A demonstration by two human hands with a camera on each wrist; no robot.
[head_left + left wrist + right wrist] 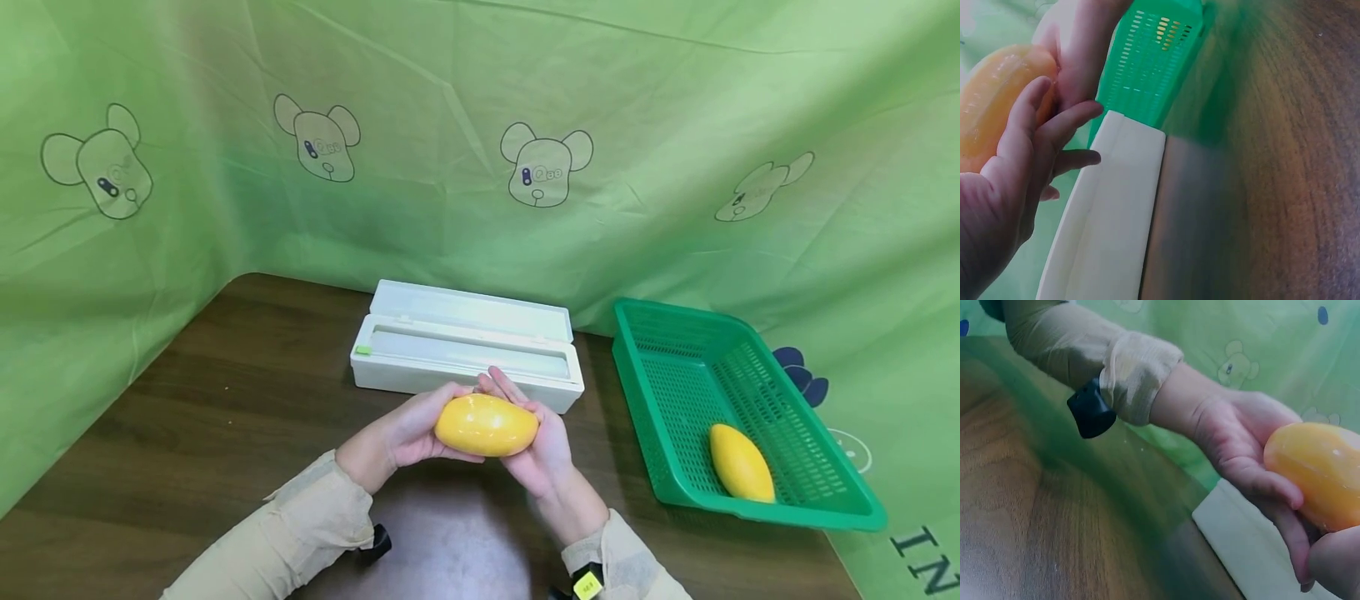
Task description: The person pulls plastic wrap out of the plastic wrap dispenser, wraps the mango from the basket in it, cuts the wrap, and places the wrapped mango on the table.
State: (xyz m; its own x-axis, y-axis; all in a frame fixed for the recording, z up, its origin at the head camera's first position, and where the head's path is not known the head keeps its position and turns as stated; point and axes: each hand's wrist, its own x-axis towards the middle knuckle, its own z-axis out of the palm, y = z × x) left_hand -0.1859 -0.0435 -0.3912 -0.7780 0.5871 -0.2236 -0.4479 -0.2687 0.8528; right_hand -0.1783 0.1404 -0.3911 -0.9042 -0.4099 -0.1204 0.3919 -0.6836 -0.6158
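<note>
A glossy yellow mango (486,425) lies sideways between both hands, raised over the near side of the table. A shiny, creased clear layer shows on its skin in the wrist views. My left hand (420,423) holds its left end, with fingers passing underneath, as the right wrist view also shows for this left hand (1241,440). My right hand (546,454) grips the other end, and its fingers reach behind the fruit. Just beyond the hands stands a white cling film dispenser (465,379), its lid (472,308) raised and a small green slider (363,350) at its left.
To the right is a green perforated basket (633,400) with a second mango (741,463) inside. The dark wooden table (225,417) meets a green curtain (435,225) at the back and sides. A dark wrist strap (1091,409) sits at the left cuff.
</note>
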